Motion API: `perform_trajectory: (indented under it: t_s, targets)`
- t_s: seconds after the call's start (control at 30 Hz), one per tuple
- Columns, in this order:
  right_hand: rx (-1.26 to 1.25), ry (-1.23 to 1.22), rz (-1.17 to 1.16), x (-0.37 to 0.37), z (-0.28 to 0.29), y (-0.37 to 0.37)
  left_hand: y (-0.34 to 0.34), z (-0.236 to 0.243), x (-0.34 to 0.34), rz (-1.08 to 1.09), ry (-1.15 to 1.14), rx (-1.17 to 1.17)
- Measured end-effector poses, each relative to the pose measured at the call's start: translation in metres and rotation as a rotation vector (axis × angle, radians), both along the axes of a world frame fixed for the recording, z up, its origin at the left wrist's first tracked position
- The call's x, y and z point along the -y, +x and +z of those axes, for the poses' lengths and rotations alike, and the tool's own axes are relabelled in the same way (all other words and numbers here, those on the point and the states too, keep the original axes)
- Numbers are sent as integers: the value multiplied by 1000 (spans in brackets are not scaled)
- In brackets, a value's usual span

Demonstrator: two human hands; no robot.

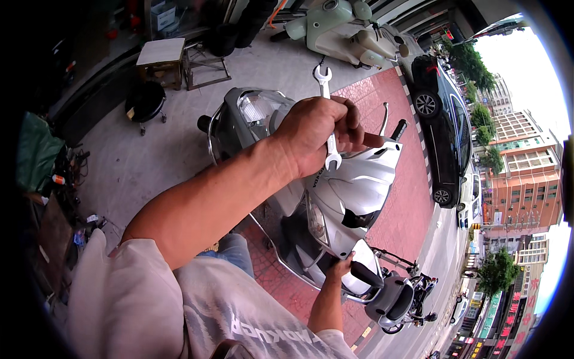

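Note:
My left hand (323, 128) is raised over the front of a white scooter (353, 185), closed on a silver double open-ended wrench (324, 80) that sticks out above and below the fist. Behind it are the clear windscreen (254, 107) and a handlebar end (399, 130) with brake lever. Lower right, my right hand (342, 266) is closed round the scooter's other handlebar grip (365, 274), beside a white body panel.
A stool (159, 52), a wheeled seat (143, 105), a metal frame (205, 76) and a pale-green scooter (323, 33) stand on the paving. Parked cars (439, 134) and a motorbike (394, 302) line the roadside. Clutter (45, 161) lies at far left.

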State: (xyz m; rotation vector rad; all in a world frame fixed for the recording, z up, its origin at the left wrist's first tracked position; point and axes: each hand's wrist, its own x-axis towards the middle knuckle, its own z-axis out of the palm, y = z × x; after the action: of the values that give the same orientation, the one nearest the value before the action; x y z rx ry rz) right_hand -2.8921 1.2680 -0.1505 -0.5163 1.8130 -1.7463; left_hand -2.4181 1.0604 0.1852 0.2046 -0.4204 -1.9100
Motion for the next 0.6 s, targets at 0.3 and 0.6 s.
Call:
perform_trajectory:
  t_s: [0.3, 0.6]
  targets:
    - [-34, 49, 36, -2, 5, 3, -51, -39, -58, -203, 333, 437]
    - [-56, 71, -49, 6, 21, 22, -46, -22, -49, -210, 182, 368]
